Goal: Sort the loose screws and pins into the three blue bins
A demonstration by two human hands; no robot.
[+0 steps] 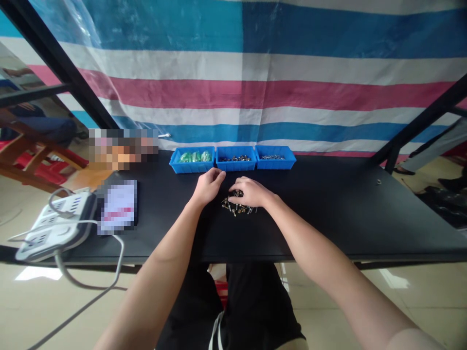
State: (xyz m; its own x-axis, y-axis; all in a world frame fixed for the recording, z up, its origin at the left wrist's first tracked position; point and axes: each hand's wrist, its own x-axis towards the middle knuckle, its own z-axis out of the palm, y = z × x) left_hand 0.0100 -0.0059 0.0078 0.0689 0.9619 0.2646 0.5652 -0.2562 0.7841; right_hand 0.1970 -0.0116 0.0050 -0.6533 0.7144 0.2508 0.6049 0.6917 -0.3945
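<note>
A small heap of dark and brass-coloured screws [237, 208] lies on the black table [328, 218] in front of me. My right hand [250, 191] rests on top of the heap, fingers curled down into it. My left hand [207, 185] sits just left of the heap, fingers bent and close together, with nothing showing in them. Behind the hands stand three blue trays in a row: the left tray [191, 160] holds green pieces, the middle tray [236, 159] dark and brass parts, the right tray [275, 157] silvery parts.
A white power strip [54, 226] with a grey cable lies at the table's left edge, beside a blurred flat object [118, 206]. A small ring [378, 182] lies far right. Black frame posts stand at both sides. A striped tarp hangs behind.
</note>
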